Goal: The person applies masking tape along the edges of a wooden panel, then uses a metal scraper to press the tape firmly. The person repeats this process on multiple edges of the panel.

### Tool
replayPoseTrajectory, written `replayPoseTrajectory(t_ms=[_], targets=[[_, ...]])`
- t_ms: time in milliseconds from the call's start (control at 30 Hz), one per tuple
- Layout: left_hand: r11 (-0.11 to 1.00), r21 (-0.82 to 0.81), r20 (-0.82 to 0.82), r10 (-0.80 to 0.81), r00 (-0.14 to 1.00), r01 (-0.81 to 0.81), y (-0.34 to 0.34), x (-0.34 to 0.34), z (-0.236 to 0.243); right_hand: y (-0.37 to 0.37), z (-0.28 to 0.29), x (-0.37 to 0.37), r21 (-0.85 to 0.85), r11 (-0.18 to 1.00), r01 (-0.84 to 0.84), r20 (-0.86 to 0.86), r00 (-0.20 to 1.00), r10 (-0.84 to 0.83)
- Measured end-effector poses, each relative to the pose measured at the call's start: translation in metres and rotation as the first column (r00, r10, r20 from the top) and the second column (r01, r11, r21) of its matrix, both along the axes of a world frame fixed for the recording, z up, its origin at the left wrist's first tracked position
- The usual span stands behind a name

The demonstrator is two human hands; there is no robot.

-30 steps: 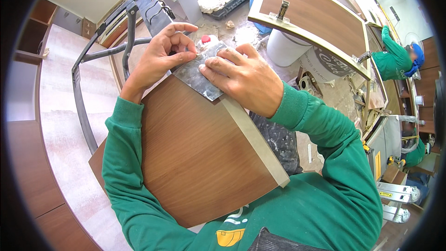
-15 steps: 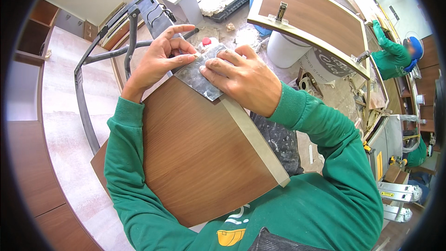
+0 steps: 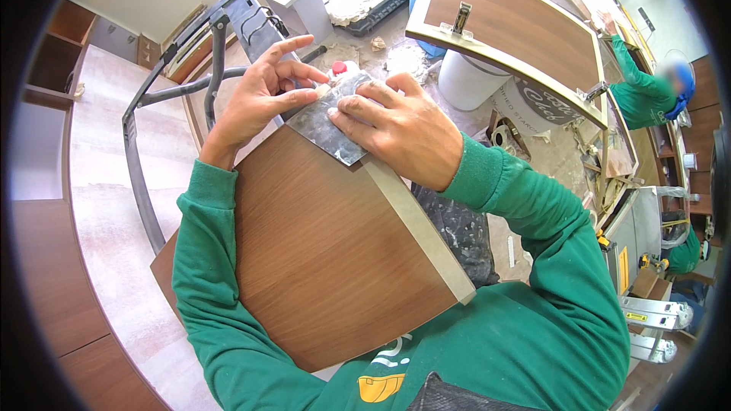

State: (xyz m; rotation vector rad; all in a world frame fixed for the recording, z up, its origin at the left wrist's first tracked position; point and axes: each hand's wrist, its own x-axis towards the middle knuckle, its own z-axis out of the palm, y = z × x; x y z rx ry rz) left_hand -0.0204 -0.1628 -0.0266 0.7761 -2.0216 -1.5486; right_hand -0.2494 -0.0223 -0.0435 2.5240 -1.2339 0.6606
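Observation:
A wood-grain panel [image 3: 327,243] with a pale edge strip lies tilted across my lap. At its far corner is a thin grey metal plate [image 3: 327,131], smeared with pale marks. My right hand [image 3: 415,125] grips this plate from the right, fingers bent over its top face. My left hand [image 3: 263,103] is closed in a pinch at the plate's left edge, with the outer fingers raised. Between its thumb and fingertip shows a small whitish bit [image 3: 323,91], too small to name. Just beyond the plate a red cap [image 3: 339,68] pokes up; what it sits on is mostly hidden.
A second framed panel [image 3: 510,15] with metal hinges rests over a white bucket [image 3: 466,84]. A black metal frame [image 3: 133,144] stands at left. Beyond lie a black tool case [image 3: 373,7] and floor scraps. Another person in green [image 3: 643,95] works at far right, near a metal ladder [image 3: 655,313].
The fingers of my left hand have shifted slightly at the plate's edge, and more of the whitish bit shows. My right hand and the plate stay put. The other person's arm has risen.

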Motion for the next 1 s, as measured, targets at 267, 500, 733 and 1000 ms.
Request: replayPoseTrajectory(t_ms=[267, 500, 733, 1000], targets=[[0.998, 0.012, 0.021, -0.062, 0.998, 0.062, -0.004, 0.003, 0.000, 0.000, 0.000, 0.000, 0.006, 1.000, 0.001, 0.013, 1.000, -0.001], [0.998, 0.031, -0.014, -0.055, 0.998, 0.055, -0.004, 0.004, -0.001, 0.000, 0.000, 0.000, 0.017, 1.000, -0.001, 0.003, 1.000, 0.001], [0.997, 0.072, 0.031, -0.037, 0.999, 0.035, -0.003, 0.003, 0.004, 0.000, 0.000, 0.000, 0.020, 1.000, 0.007, 0.000, 1.000, -0.007], [0.989, 0.130, -0.053, -0.058, 0.997, 0.064, -0.006, 0.014, 0.006, 0.001, 0.001, 0.000, -0.025, 1.000, 0.001, 0.002, 1.000, -0.001]])
